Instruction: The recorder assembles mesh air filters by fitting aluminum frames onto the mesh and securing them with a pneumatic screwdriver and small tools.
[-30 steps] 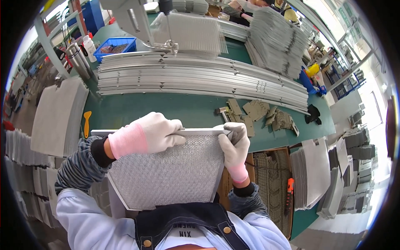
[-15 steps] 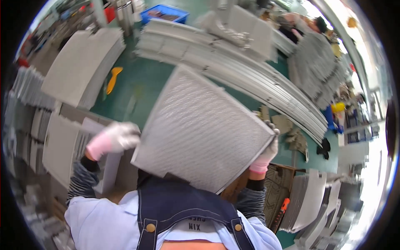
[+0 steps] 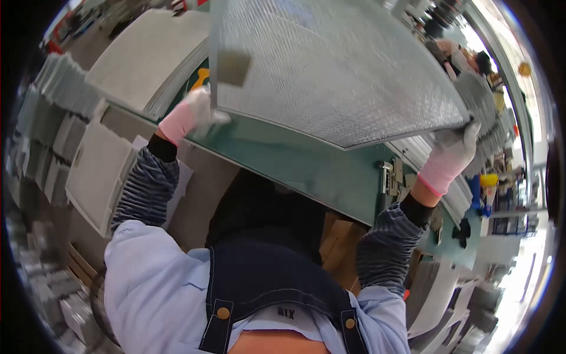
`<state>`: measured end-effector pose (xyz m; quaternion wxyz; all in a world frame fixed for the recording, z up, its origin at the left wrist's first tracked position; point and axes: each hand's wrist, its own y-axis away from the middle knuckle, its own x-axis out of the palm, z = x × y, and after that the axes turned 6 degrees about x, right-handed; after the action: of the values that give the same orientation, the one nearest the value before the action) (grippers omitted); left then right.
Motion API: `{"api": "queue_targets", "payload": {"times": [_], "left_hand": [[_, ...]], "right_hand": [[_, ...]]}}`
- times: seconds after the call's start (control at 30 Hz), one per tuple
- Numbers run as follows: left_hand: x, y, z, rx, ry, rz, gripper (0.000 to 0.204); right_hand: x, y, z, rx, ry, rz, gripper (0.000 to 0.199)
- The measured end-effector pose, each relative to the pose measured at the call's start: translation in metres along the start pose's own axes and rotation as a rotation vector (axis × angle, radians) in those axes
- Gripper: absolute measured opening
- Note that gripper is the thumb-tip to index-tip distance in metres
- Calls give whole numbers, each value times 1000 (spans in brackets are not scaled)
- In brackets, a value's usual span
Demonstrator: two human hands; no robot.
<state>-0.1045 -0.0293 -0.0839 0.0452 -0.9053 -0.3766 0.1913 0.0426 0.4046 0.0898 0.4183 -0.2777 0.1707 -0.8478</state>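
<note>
A large framed metal mesh filter panel [image 3: 330,76] is raised and tilted over the green-topped table. My right hand [image 3: 451,153], in a white and pink glove, grips its near right corner. At the near left corner, my left hand [image 3: 197,115], gloved the same way, has its fingers along the frame edge and the thumb below it. Part of those fingers is hidden by the frame. A tan square patch [image 3: 234,67] shows on the mesh near the left edge; I cannot tell whether it is on the panel or behind it.
The green table [image 3: 277,153] has a stack of pale sheets [image 3: 147,53] and a yellow tool [image 3: 200,76] at its left. Small metal parts [image 3: 387,177] lie at the right. Further panels [image 3: 97,171] stand at my left. A co-worker [image 3: 463,59] is at the far right.
The panel has gone up and away from my body, uncovering the table's near edge. My left hand, off the panel before, is now at its left corner; my right hand has risen with the panel.
</note>
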Motion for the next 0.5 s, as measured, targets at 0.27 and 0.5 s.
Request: {"api": "queue_targets", "payload": {"times": [0.27,0.5], "left_hand": [[9,-137,-176,660,-732,-742,29],[168,-182,-205,708,-1045,-377,59]], "right_hand": [[32,45,-5,-1,227,-75,16],[23,28,4,-192,378,258,9]]}}
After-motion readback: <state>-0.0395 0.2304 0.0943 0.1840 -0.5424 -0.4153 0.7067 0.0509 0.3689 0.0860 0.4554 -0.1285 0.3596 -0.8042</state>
